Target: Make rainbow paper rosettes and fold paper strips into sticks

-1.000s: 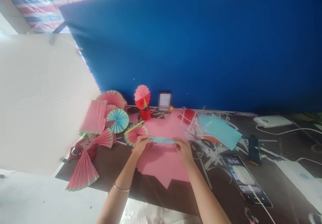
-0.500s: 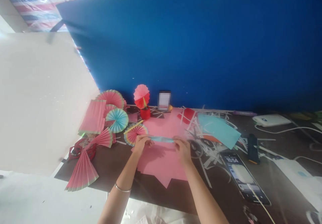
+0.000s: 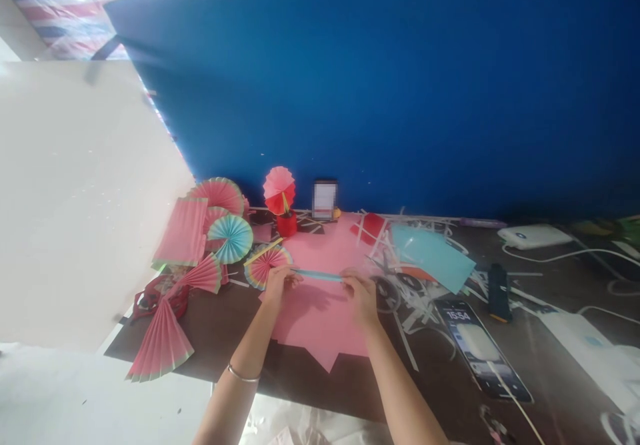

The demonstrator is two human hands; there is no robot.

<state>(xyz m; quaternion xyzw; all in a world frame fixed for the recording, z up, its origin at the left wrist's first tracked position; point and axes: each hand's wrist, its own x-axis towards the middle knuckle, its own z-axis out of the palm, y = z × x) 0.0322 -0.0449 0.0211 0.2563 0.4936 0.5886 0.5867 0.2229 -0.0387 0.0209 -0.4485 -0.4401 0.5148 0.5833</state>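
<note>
A narrow light-blue paper strip (image 3: 319, 275) stretches between my two hands, above pink paper sheets (image 3: 320, 325) on the dark table. My left hand (image 3: 279, 283) pinches its left end, fingers closed. At the other end my right hand (image 3: 361, 291) is closed on the strip too. A pleated paper rosette (image 3: 264, 265) in pink with a rainbow rim lies just left of my left hand. Scissors (image 3: 387, 293), partly covered by paper scraps, lie beside my right hand.
Pleated pink fans (image 3: 163, 345) and a blue rosette (image 3: 230, 238) crowd the left. On the right are blue paper (image 3: 433, 256), white paper strips (image 3: 425, 308), a phone (image 3: 483, 348) and a white power bank (image 3: 535, 235). A blue board (image 3: 375, 85) stands behind.
The blue paper between my hands now shows as a narrower, flatter band. Both hands keep hold of its ends. The whole view has shifted slightly.
</note>
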